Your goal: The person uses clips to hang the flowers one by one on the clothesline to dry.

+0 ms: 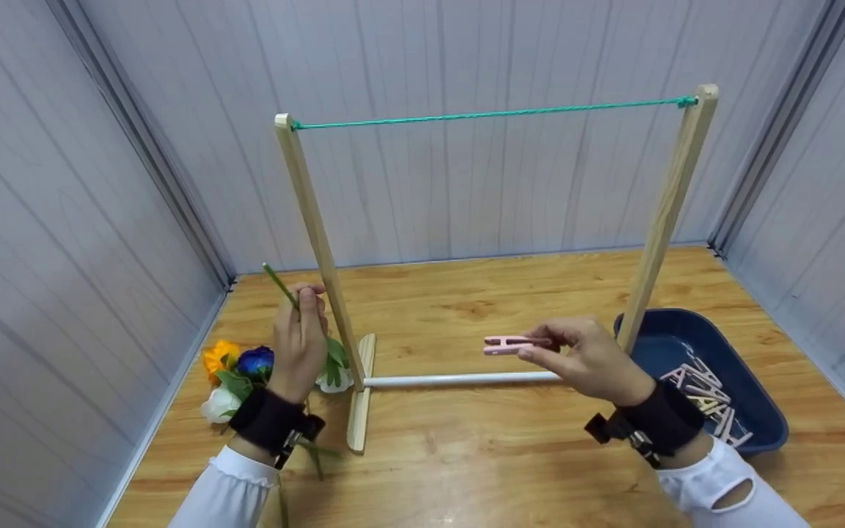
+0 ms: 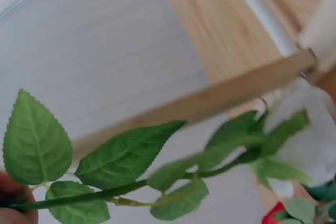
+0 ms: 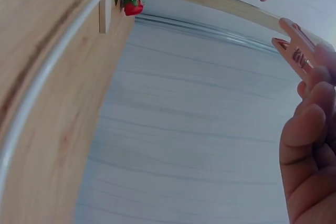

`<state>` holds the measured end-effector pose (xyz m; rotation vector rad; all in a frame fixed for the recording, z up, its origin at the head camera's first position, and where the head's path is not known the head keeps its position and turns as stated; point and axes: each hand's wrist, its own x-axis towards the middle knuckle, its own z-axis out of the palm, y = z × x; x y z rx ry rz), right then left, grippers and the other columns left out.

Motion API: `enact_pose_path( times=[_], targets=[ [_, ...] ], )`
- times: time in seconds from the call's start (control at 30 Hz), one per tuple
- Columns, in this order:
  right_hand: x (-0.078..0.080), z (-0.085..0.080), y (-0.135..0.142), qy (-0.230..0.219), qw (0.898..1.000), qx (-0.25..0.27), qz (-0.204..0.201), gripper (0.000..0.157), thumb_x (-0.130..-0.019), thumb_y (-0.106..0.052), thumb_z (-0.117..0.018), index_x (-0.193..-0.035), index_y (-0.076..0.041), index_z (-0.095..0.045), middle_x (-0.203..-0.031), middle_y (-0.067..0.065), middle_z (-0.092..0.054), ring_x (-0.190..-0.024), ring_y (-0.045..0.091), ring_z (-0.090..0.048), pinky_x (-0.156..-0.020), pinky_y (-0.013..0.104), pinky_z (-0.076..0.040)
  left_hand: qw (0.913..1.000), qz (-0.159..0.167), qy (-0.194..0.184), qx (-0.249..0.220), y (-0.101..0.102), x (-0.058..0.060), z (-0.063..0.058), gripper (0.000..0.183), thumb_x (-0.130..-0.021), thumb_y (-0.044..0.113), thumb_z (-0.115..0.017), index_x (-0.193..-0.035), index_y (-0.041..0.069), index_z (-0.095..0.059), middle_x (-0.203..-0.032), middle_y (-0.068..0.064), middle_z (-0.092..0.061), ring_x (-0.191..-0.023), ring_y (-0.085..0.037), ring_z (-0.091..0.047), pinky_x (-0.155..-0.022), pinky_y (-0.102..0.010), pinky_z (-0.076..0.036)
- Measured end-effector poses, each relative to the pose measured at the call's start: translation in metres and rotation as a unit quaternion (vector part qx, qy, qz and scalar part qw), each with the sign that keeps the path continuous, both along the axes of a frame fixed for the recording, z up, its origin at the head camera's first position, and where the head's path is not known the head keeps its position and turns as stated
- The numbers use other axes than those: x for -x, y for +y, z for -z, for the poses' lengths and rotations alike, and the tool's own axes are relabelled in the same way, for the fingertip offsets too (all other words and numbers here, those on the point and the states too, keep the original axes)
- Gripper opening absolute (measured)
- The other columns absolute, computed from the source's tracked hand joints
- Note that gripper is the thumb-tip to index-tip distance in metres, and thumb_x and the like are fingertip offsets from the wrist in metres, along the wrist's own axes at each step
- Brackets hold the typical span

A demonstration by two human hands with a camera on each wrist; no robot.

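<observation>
My left hand (image 1: 301,345) holds an artificial white rose by its green stem, with the stem's cut end pointing up. The rose's white bloom (image 2: 310,142) hangs lowest, below several green leaves (image 2: 126,158). This hand is beside the left post (image 1: 320,242) of a wooden frame. Over the middle right, my right hand (image 1: 587,359) pinches a pink clothespin (image 1: 499,351) between thumb and fingers. In the right wrist view, the clothespin's narrow tips point away from the fingers. A green cord (image 1: 492,114) stretches between the tops of the posts, above both hands.
Orange (image 1: 219,358), blue (image 1: 255,361) and white flowers (image 1: 221,405) lie on the table at left. A red flower (image 3: 134,7) shows near the frame's foot. The right post (image 1: 668,213) rises beside a navy bin (image 1: 767,400) of several clothespins (image 1: 701,381). A white rod (image 1: 459,379) joins the posts low down.
</observation>
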<state>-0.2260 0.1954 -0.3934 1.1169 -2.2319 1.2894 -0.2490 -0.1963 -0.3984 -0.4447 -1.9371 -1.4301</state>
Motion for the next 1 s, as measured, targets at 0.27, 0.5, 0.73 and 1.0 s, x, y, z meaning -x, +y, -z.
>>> enact_pose_path(
  times=[0.27, 0.5, 0.73, 1.0],
  targets=[
    [0.015, -0.034, -0.005, 0.061, 0.998, -0.020, -0.003, 0.004, -0.100, -0.003, -0.076, -0.100, 0.000, -0.078, -0.078, 0.000, -0.068, -0.069, 0.001, -0.049, -0.059, 0.020, -0.040, 0.9965, 0.070, -0.038, -0.028, 0.012, -0.006, -0.017, 0.033, -0.116, 0.019, -0.024, -0.110, -0.005, -0.045, -0.082, -0.003, -0.033, -0.067, -0.013, -0.029, -0.065, -0.027, -0.026],
    [0.025, -0.067, -0.016, 0.093, 0.995, -0.032, -0.006, 0.013, -0.097, 0.006, -0.075, -0.106, -0.003, -0.079, -0.080, 0.001, -0.067, -0.070, 0.002, -0.048, -0.059, 0.022, -0.038, 0.9966, 0.064, -0.048, -0.020, 0.027, -0.003, -0.037, 0.031, -0.118, 0.012, -0.027, -0.109, 0.000, -0.053, -0.082, -0.002, -0.036, -0.071, -0.013, -0.036, -0.069, -0.025, -0.032],
    [0.044, -0.098, -0.035, 0.144, 0.988, -0.043, -0.030, 0.008, -0.095, 0.008, -0.075, -0.102, 0.004, -0.075, -0.074, 0.008, -0.061, -0.064, 0.003, -0.042, -0.056, 0.020, -0.033, 0.9940, 0.097, -0.043, -0.028, 0.043, 0.006, -0.056, 0.030, -0.118, 0.011, -0.028, -0.099, 0.005, -0.050, -0.076, 0.001, -0.033, -0.064, -0.011, -0.031, -0.061, -0.024, -0.029],
    [0.055, -0.134, -0.057, 0.159, 0.985, -0.059, -0.002, 0.005, -0.101, 0.001, -0.073, -0.098, 0.005, -0.074, -0.071, 0.010, -0.059, -0.060, 0.003, -0.039, -0.054, 0.018, -0.031, 0.9876, 0.136, -0.054, -0.057, 0.060, 0.023, -0.077, 0.031, -0.118, 0.012, -0.026, -0.098, 0.008, -0.049, -0.075, 0.002, -0.033, -0.064, -0.009, -0.030, -0.060, -0.023, -0.029]
  ],
)
